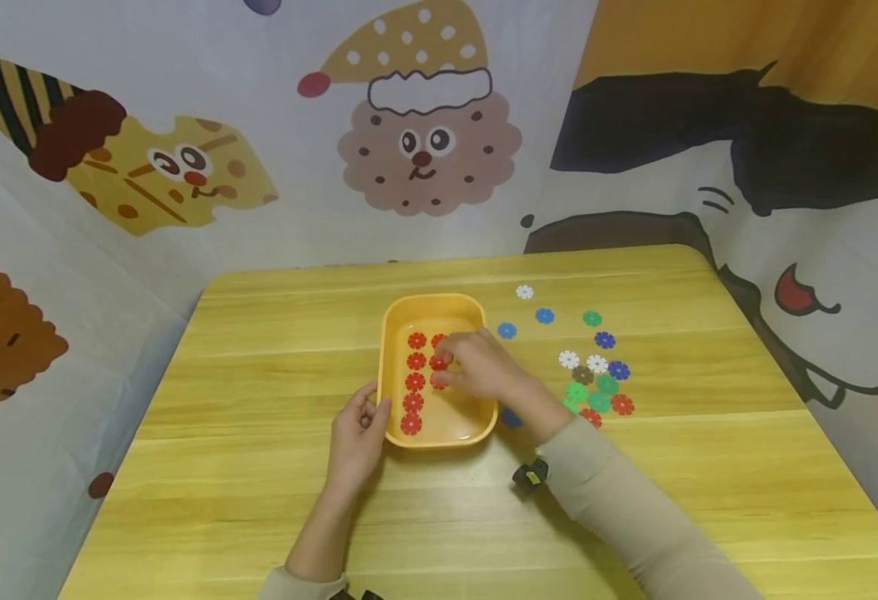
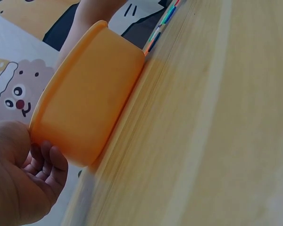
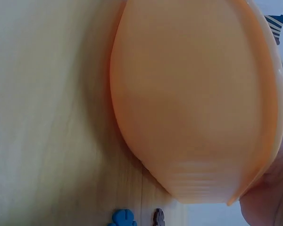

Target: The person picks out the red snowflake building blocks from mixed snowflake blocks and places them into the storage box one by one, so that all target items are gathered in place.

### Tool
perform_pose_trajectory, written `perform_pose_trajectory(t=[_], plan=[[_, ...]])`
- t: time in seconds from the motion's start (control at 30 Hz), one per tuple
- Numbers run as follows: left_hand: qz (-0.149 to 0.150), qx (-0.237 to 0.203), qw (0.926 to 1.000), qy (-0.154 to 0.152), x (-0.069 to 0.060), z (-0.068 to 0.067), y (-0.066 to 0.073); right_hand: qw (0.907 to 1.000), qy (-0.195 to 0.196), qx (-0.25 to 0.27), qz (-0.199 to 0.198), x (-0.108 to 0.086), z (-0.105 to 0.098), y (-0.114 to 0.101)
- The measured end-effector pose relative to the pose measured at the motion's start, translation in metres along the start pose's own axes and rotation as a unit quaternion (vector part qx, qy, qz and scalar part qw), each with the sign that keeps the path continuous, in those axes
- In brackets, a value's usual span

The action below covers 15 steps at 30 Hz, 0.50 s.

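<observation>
A yellow-orange plastic tray (image 1: 446,439) stands on the table. Inside lie red flower-shaped discs (image 1: 412,402), one column on the left and a shorter one beside it. My left hand (image 1: 356,437) holds the tray's near left side, thumb at the rim and fingers curled below against the wall; the left wrist view shows this hand (image 2: 30,179) too. Over the shorter column is my right hand (image 1: 480,365), thumb and forefinger at the red discs and partly covering them. Whether it pinches one is hidden. The right wrist view shows mostly the tray's outer wall (image 3: 193,94).
Right of the tray, loose flower-shaped discs lie scattered: white (image 1: 525,292), blue (image 1: 545,316), green (image 1: 592,318), brown (image 1: 583,375) and red (image 1: 622,405). A blue disc (image 1: 511,417) lies close to the tray's right side. A cartoon-printed cloth (image 1: 281,242) hangs behind the wooden table (image 1: 259,500).
</observation>
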<state>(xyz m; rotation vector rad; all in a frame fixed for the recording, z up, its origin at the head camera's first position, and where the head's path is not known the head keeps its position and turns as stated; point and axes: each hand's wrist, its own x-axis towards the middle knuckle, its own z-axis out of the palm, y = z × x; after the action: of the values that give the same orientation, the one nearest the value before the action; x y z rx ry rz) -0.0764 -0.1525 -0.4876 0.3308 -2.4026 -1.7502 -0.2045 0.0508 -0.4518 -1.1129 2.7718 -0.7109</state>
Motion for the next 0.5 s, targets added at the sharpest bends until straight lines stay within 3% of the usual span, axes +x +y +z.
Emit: perform_pose_trajectory(t=[0.2, 0.37, 0.5], plan=[[0.005, -0.003, 1.0000, -0.001, 0.0002, -0.0001, -0.0007, 0.9980, -0.043, -0.037, -0.026, -0.0005, -0.0030, -0.0004], [0.004, -0.003, 1.0000, 0.000, -0.0007, -0.0001, 0.0003, 0.9896, -0.093, -0.097, -0.050, -0.0018, -0.0049, -0.0030], [0.004, 0.000, 1.0000, 0.001, -0.0011, -0.0002, 0.0013, 0.9926, -0.085, -0.069, -0.052, -0.0031, -0.0060, -0.0029]])
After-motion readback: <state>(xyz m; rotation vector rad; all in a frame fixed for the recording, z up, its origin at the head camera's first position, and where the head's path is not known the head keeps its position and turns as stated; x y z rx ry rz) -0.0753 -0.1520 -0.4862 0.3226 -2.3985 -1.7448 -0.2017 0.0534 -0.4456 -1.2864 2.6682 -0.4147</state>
